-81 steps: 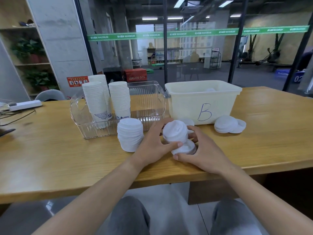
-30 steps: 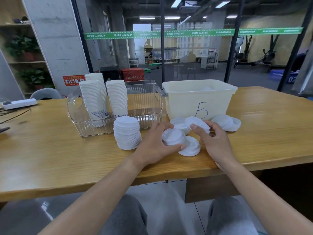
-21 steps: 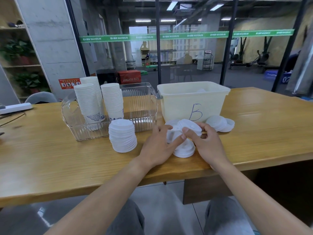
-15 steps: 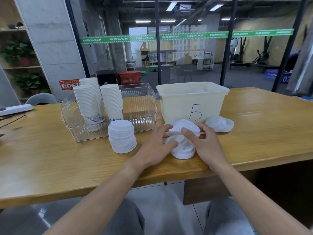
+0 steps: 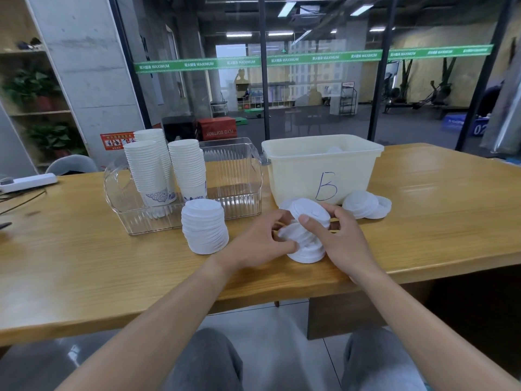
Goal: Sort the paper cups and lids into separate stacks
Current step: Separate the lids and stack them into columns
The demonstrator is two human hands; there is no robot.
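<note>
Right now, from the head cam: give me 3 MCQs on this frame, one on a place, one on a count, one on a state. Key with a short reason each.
1. Where do the paper cup stacks stand?
A. in the clear bin
B. in the bin marked B
C. on the bare table

2. How many cup stacks show?
A. one
B. three
C. six

3. What is the right hand doing?
A. resting flat on the table
B. holding a lid tilted above the small lid pile
C. reaching into the bin marked B

Key: 1 A, the ribbed clear walls surround the cup bases; 2 B, two stacks in front, one behind; 3 B, thumb and fingers pinch the lid's rim while the left hand grips the pile.
</note>
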